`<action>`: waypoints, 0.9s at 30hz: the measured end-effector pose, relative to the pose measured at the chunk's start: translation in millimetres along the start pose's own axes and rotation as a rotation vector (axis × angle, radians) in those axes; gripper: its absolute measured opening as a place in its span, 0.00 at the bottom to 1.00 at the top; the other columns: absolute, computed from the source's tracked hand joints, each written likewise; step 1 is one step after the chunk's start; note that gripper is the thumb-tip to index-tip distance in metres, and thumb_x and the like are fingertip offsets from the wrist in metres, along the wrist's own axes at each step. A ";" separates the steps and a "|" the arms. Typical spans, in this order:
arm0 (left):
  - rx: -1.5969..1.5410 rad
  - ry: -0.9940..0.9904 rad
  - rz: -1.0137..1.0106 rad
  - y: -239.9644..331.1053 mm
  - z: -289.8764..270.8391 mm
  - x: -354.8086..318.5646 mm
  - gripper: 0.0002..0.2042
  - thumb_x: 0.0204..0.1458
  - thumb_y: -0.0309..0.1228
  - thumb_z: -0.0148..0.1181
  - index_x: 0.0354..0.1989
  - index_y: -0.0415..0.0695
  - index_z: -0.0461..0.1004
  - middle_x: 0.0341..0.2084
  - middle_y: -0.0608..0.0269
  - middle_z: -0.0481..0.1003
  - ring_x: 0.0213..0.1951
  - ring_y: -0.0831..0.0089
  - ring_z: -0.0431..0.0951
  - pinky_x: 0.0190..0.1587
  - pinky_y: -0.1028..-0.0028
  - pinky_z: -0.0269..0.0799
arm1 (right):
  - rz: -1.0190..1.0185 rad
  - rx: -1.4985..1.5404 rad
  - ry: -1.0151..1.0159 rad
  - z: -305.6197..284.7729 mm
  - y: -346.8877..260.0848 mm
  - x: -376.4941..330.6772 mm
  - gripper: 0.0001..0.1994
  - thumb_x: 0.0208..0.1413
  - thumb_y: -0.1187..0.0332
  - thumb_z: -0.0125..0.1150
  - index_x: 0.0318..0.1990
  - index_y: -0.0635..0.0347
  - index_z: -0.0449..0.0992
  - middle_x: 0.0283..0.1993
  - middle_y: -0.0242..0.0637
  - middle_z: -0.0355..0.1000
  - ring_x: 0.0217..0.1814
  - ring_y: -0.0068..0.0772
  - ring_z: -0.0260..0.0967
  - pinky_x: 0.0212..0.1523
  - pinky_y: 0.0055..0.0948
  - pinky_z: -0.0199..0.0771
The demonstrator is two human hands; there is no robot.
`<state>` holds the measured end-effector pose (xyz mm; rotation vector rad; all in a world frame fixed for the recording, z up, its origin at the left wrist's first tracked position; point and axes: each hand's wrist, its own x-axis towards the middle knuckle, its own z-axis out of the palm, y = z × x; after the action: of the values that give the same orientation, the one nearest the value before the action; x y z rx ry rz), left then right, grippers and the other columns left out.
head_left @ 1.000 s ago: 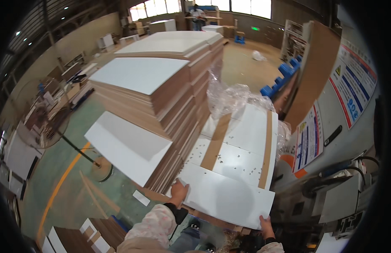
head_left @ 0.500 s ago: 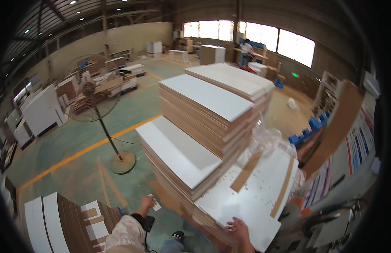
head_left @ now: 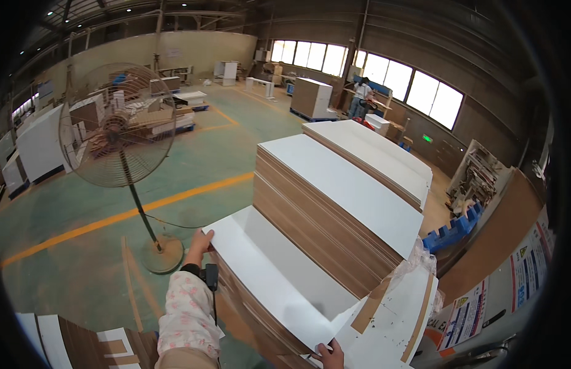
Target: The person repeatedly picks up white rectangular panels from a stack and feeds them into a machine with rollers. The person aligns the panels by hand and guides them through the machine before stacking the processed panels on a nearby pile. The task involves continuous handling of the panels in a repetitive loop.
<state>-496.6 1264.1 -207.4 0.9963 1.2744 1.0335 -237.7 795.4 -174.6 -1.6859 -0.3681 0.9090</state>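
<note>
A long white panel (head_left: 267, 284) lies at the near edge of a low stack of boards, turned a little out of line with the white board (head_left: 298, 261) beneath it. My left hand (head_left: 200, 242) is closed on its far left corner, thumb near the top face. At its near right end my right hand (head_left: 330, 355) grips the edge, fingers curled. Brown board edges (head_left: 242, 307) show below the panel. Behind it rises a taller stack of white-topped boards (head_left: 344, 187). A dark strapped device (head_left: 210, 277) sits at my left wrist, above a floral sleeve (head_left: 188, 307).
Left of the stack stands a pedestal fan (head_left: 116, 132) on a round base. More boards (head_left: 76, 344) lie at lower left. On the right are a panel with brown strips (head_left: 393, 326), plastic wrap (head_left: 421, 261) and a machine with labels (head_left: 482, 307). Another person (head_left: 360, 98) stands far back.
My left hand, which held a small white card low over the floor, has moved up to the panel's corner. My right hand has come to its near end. The view has shifted closer.
</note>
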 end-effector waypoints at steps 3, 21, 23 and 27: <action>0.028 -0.048 0.027 1.1 -6.4 3.6 0.22 0.50 0.34 0.56 0.52 0.46 0.58 0.31 0.57 0.71 0.24 0.69 0.73 0.23 0.65 0.75 | 0.022 -0.178 -0.050 -0.8 -1.2 8.3 0.30 0.52 0.68 0.56 0.57 0.78 0.52 0.43 0.51 0.66 0.38 0.34 0.69 0.30 0.27 0.75; -0.167 0.079 -0.035 4.5 -66.7 -24.4 0.17 0.49 0.37 0.58 0.40 0.41 0.61 0.31 0.56 0.69 0.30 0.66 0.73 0.27 0.61 0.73 | 0.147 0.250 -0.075 5.8 -46.5 -17.2 0.17 0.54 0.71 0.52 0.49 0.68 0.61 0.40 0.39 0.64 0.40 0.33 0.66 0.31 0.30 0.75; -0.283 -0.086 -0.025 25.0 -37.2 -36.6 0.12 0.49 0.34 0.57 0.35 0.40 0.66 0.28 0.63 0.71 0.27 0.70 0.73 0.26 0.66 0.71 | 0.165 0.344 -0.050 1.7 -58.3 -24.6 0.16 0.54 0.72 0.52 0.49 0.68 0.62 0.41 0.41 0.65 0.42 0.34 0.65 0.35 0.31 0.74; -0.019 -0.676 0.331 78.0 -32.0 -127.6 0.20 0.52 0.23 0.48 0.54 0.39 0.56 0.51 0.54 0.58 0.52 0.61 0.62 0.52 0.65 0.61 | 0.282 0.245 -0.016 -25.1 -45.5 -16.9 0.25 0.55 0.60 0.53 0.53 0.72 0.59 0.47 0.49 0.66 0.47 0.38 0.66 0.43 0.31 0.72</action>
<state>-534.4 1160.3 -101.7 1.4190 0.5541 0.8367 -220.9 781.8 -124.4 -1.5256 -0.0244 1.1260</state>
